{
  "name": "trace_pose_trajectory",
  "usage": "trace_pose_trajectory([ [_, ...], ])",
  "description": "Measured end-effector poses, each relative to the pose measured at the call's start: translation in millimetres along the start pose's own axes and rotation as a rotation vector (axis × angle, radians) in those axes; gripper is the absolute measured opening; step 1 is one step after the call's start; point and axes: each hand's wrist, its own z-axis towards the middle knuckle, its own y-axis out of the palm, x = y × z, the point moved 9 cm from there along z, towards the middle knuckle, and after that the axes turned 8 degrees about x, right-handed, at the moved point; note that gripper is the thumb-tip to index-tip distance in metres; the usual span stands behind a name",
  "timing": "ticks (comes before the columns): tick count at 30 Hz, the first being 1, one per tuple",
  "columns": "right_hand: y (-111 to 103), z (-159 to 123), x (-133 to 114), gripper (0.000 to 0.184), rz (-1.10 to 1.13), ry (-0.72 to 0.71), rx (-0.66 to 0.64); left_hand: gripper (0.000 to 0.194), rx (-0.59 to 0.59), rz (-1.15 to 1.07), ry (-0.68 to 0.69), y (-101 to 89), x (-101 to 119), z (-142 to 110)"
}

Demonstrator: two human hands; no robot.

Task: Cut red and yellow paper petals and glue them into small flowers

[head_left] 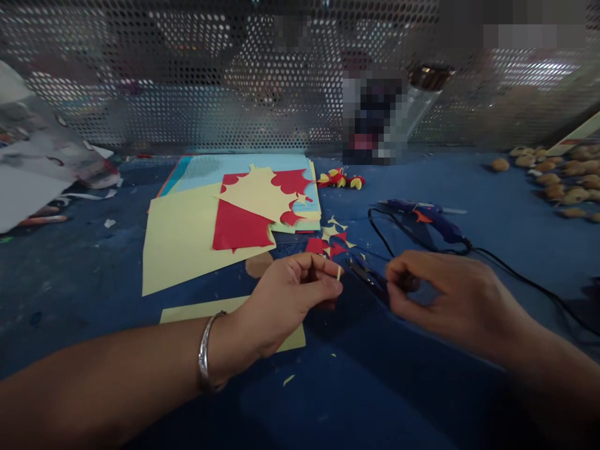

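Observation:
My left hand (300, 287) pinches a tiny pale yellow paper piece (339, 273) between thumb and fingertips, seen almost edge-on. To the right, my right hand (440, 300) has its fingers curled at the handle end of dark-handled scissors (368, 278), whose blades point away and to the left. Part of the handle is hidden by the fingers. Red and yellow paper scraps (332, 240) lie just beyond the scissors. Beneath my left forearm rests a pale yellow paper sheet (293, 340). A round tan piece (259, 265) is partly covered by my left hand.
Coloured sheets (187, 231) are stacked behind my left hand, with cut red paper (239, 225) on top. Small red-yellow pieces (340, 179) sit beyond. A blue glue gun (438, 222) trails a black cable. Peanut-like shells (567, 178) are far right; a perforated metal panel (210, 81) stands behind.

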Motion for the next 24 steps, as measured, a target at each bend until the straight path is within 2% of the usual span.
trace_pose_trajectory([
  [4,3.7,-1.2,-22.3,0.013,0.073,-0.123,-0.009,0.033,-0.042,0.077,-0.001,4.6,-2.8,-2.5],
  [11,11.4,-2.3,-19.2,0.011,0.076,-0.109,-0.054,0.039,-0.058,0.117,-0.027,8.1,-5.8,-6.4],
  [14,13.2,-3.4,-19.7,0.01,0.082,-0.106,-0.079,0.033,-0.068,0.124,0.004,9.3,-3.0,-6.6],
  [19,13.8,-4.0,-25.3,0.011,0.106,-0.135,-0.086,0.043,-0.021,0.212,0.061,2.9,0.0,-3.5],
  [24,13.3,-5.0,-31.4,0.011,0.097,-0.162,-0.082,0.035,-0.078,0.346,0.143,2.6,6.5,-5.0],
])
